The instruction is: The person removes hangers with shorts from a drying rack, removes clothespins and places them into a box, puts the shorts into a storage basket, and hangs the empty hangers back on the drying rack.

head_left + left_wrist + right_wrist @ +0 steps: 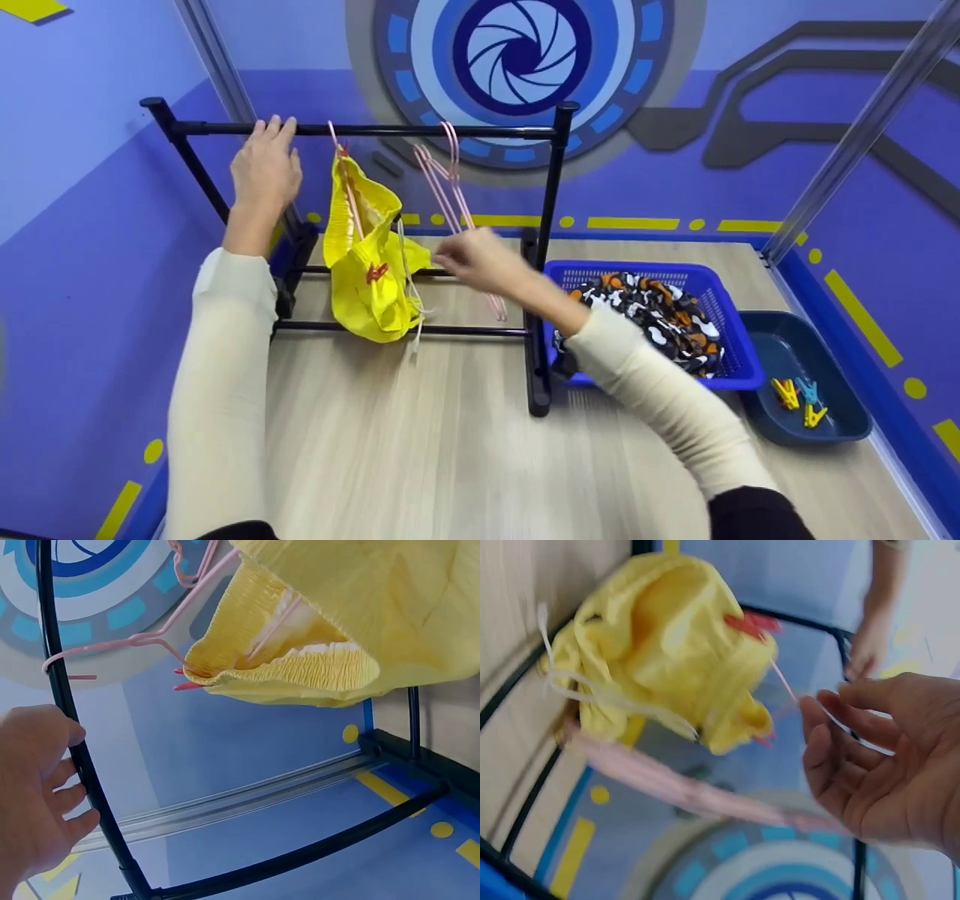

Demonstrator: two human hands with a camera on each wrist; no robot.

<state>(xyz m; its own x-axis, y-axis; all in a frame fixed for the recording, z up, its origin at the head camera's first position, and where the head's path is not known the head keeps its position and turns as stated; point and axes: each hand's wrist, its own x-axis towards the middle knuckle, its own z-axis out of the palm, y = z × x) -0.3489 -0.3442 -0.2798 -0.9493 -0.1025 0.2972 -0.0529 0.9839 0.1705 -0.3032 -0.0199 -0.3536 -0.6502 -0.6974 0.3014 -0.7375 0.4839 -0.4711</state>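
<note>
Right grip [480, 259] first: fingers half curled, nothing pinched that I can see, hovering right by the loose pink hangers [454, 169]; whether I'm brushing them, I can't tell. Left grip [264, 169] is up on the rack's top bar [390, 130], relaxed, fingers laid over it rather than clenched. That's to steady things, I reckon, since the frame looks light enough to rock if knocked. And between my two grips hangs the yellow garment [352, 289], its own pink hanger [352, 199] hooked over that same bar! Red clips [376, 272] nip the cloth, presumably because a soft, stretchy waistband would slide off bare plastic; a white drawstring [405, 255] dangles free. Out past the rack's upright, the blue basket [739, 356] keeps a bunched heap of patterned cloth [645, 322] together, handy to my right side, I'd say. Beyond it on the desk [420, 450], the dark tray [772, 349] corrals yellow and blue pegs [814, 415], little things that would likely scatter otherwise.
</note>
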